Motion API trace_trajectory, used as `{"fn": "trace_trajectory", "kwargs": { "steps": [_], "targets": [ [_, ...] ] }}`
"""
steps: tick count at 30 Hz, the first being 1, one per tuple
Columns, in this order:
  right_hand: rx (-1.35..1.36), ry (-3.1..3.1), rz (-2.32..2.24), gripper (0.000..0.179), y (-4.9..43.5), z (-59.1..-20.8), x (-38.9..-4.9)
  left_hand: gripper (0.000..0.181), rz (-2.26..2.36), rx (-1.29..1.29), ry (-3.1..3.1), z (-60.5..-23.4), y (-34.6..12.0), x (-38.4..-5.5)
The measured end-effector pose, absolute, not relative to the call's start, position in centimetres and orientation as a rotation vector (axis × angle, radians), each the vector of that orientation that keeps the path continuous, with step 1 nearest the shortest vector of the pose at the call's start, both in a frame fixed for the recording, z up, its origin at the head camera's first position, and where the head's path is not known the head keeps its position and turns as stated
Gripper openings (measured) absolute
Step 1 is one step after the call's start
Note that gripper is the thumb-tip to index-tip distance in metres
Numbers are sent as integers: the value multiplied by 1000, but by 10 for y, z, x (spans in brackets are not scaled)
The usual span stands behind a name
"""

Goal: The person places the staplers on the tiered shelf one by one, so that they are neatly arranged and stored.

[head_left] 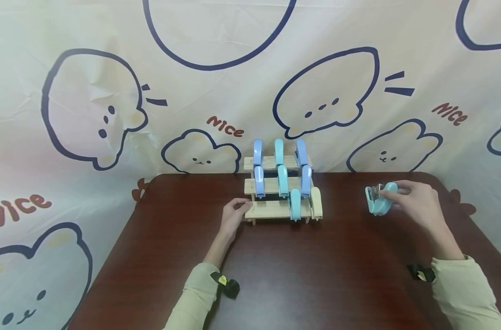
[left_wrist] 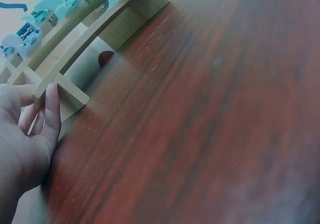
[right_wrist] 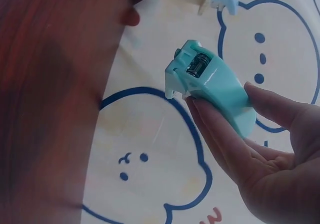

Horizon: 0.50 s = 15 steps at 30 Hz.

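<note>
My right hand (head_left: 419, 206) holds a turquoise spring clip (head_left: 381, 206) above the right side of the table, apart from the rack. In the right wrist view the clip (right_wrist: 225, 91) lies between thumb and fingers, its metal spring showing. My left hand (head_left: 232, 217) pinches the left end of the lowest shelf of a three-tier wooden rack (head_left: 269, 210); the left wrist view shows the thumb against the shelf edge. A turquoise clip (head_left: 295, 205) and a cream clip (head_left: 316, 203) sit toward the right of that shelf. Blue clips (head_left: 259, 181) and turquoise ones sit on the two upper tiers.
The rack stands on a dark reddish-brown table (head_left: 300, 275), near its back edge. Behind and beside the table hangs a pale cloth (head_left: 254, 96) printed with cartoon outlines. Each wrist carries a black strapped device (head_left: 230, 286).
</note>
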State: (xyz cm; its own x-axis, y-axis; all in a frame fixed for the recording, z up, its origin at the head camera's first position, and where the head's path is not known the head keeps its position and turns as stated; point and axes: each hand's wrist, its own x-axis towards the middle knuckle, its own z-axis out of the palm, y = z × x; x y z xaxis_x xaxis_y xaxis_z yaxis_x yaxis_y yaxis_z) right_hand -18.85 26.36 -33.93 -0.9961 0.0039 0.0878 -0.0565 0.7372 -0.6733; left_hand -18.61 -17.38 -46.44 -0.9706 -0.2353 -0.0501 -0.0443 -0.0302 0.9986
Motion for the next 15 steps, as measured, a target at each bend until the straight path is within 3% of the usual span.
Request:
{"fn": "trace_trajectory", "kwargs": {
  "steps": [15],
  "targets": [
    [183, -2783, 1252, 65, 200, -317, -189, 27, -2142, 311, -2085, -468, -174, -189]
  ]
}}
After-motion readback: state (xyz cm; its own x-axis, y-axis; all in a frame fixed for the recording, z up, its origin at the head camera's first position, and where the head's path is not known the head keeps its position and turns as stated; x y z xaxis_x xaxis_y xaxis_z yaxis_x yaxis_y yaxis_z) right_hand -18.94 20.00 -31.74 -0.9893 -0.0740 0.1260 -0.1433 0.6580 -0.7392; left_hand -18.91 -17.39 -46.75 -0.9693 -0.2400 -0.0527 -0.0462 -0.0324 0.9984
